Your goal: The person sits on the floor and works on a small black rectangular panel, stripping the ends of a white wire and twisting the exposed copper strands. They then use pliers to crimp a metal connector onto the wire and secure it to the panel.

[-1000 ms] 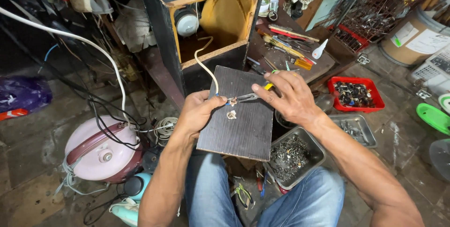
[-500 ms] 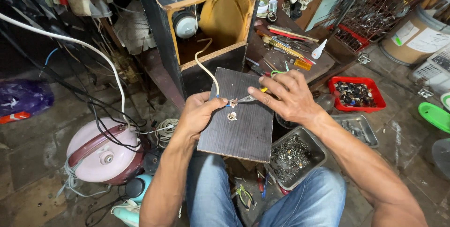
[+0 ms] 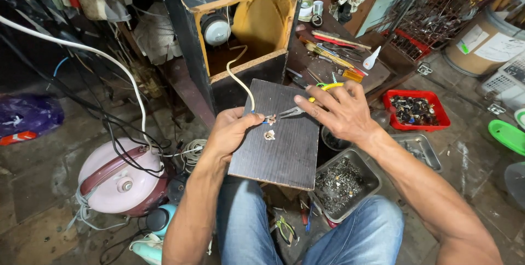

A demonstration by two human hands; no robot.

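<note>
A dark wooden panel [image 3: 287, 144] rests on my lap. My left hand [image 3: 232, 131] pinches the end of a white cable [image 3: 240, 82] against the panel, close to a small metal terminal [image 3: 269, 135]. The cable runs up into an open black speaker cabinet [image 3: 240, 30] with a yellow-lined inside and a round speaker part [image 3: 217, 28]. My right hand [image 3: 342, 111] grips yellow-handled pliers [image 3: 314, 94]; the jaws point left at the wire end by my left fingertips.
A metal tray of screws [image 3: 342, 180] sits by my right knee, a red bin of small parts [image 3: 415, 109] further right. A pink round appliance [image 3: 123, 180] with black and white cords lies at left. Tools cover the bench [image 3: 339, 51] behind the panel.
My right hand has lifted and shifted slightly right with the pliers, jaws still at the wire end. My left hand keeps its pinch on the cable.
</note>
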